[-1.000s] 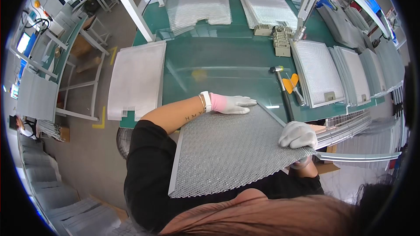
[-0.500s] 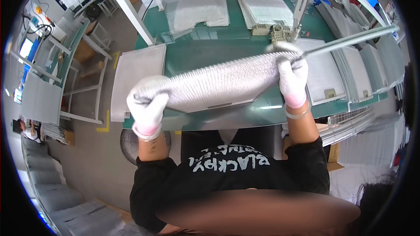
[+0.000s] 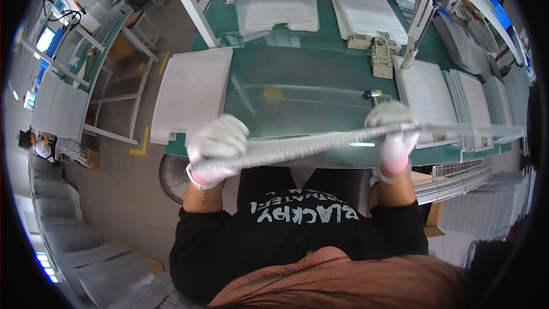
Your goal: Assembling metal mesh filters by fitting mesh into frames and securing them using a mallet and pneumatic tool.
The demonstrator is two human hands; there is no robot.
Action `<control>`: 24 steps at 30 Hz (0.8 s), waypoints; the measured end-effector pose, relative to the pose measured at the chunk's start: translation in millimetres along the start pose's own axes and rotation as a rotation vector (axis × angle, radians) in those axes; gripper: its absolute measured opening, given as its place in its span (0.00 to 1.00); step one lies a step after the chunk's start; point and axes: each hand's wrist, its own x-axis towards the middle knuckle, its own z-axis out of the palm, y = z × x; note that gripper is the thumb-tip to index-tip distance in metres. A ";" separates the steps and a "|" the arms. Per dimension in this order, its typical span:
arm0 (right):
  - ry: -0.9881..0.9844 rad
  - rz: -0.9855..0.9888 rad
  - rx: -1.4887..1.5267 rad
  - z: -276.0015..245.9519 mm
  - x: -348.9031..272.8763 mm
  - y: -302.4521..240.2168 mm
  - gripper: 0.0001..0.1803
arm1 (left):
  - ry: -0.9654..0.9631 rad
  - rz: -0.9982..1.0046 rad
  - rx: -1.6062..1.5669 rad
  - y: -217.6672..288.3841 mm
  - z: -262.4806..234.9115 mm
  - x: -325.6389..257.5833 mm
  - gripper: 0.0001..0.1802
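Head view: left hand (image 3: 217,144) clenched on the near-left end of the mesh panel (image 3: 303,146), right hand (image 3: 393,131) gripping its right side, panel held edge-on at chest height over the near edge of the green bench (image 3: 309,40). I'd judge it wants both ends level and no twist, since thin mesh bends easily. Just beyond sits a clear sheet (image 3: 297,91) with a mallet (image 3: 373,94). Farther out, a stack of panels (image 3: 366,14) lies well apart.
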 end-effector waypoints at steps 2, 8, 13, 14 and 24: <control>-0.154 0.002 0.056 -9.6 -22.3 -4.6 0.16 | -0.357 -0.131 -0.113 0.2 -5.8 -12.4 0.16; -0.272 -0.068 0.148 -6.2 -66.4 -33.0 0.18 | -0.807 -0.434 0.387 -30.1 -8.8 -72.9 0.28; -0.236 -0.041 0.166 -5.6 -82.0 -35.1 0.18 | -1.038 -0.465 0.527 -59.3 -20.5 -68.2 0.35; -0.214 -0.019 0.131 -4.2 -81.4 -39.2 0.21 | -1.030 -0.487 0.484 -59.6 -21.1 -66.0 0.35; -0.124 0.065 0.121 1.7 -77.7 -45.1 0.24 | -0.730 -0.735 0.789 -63.2 -16.7 -104.4 0.22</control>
